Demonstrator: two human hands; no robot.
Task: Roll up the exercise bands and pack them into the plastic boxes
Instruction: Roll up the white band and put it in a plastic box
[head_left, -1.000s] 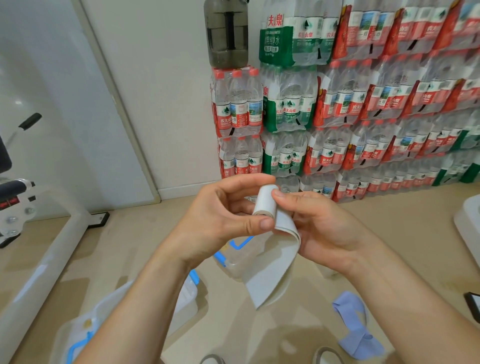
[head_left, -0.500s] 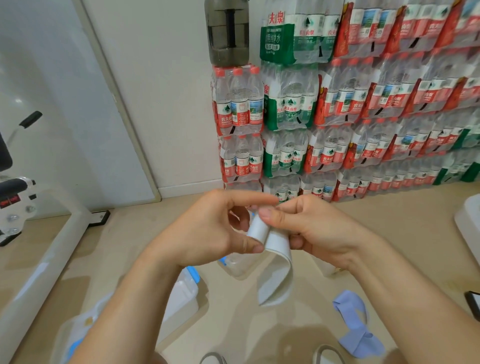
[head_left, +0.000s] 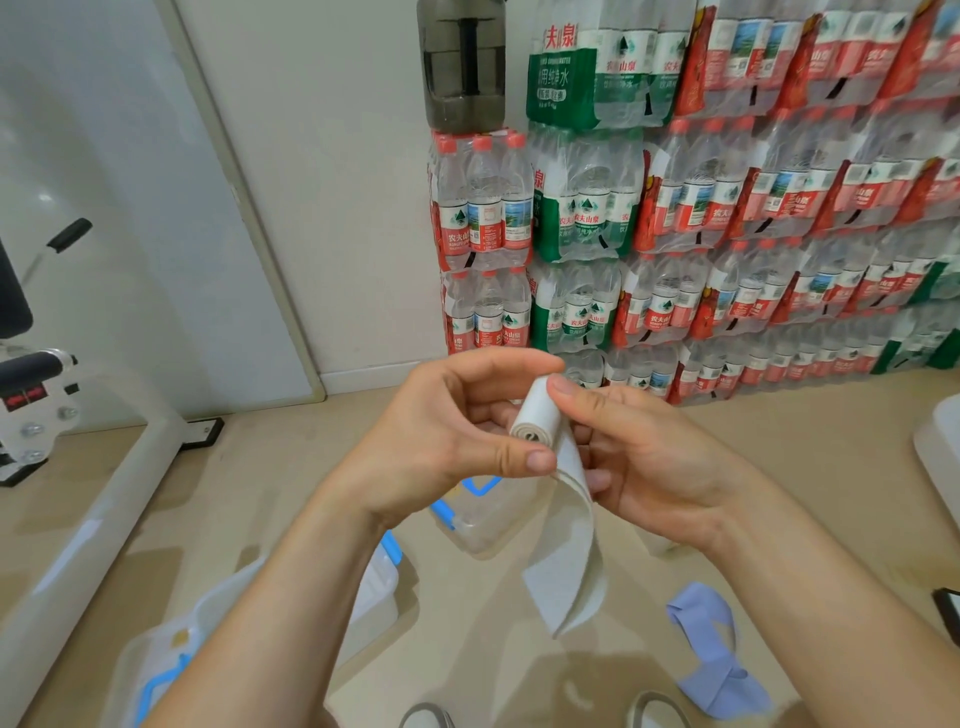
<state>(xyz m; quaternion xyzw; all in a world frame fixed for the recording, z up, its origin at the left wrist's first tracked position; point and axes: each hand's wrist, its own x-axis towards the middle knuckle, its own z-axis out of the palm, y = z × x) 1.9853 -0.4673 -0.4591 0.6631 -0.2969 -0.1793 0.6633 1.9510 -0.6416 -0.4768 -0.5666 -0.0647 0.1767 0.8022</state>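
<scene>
Centre frame: your two hands hold a half-rolled white band (head_left: 540, 418) in mid-air above the floor (head_left: 779, 467).

Your left hand (head_left: 441, 441) has thumb & forefinger curled round the roll; your right hand (head_left: 644, 467) presses curled fingers on its top, so both grips are clamped on the band. The loose tail hangs down mid-frame. Under your hands, a clear plastic box (head_left: 483, 525) w/ blue clips sits on the floor; a second box (head_left: 171, 649) is at lower left. A lavender band (head_left: 711, 654) lies crumpled at lower right. Water-bottle packs (head_left: 727, 208) fill the upper right.
</scene>
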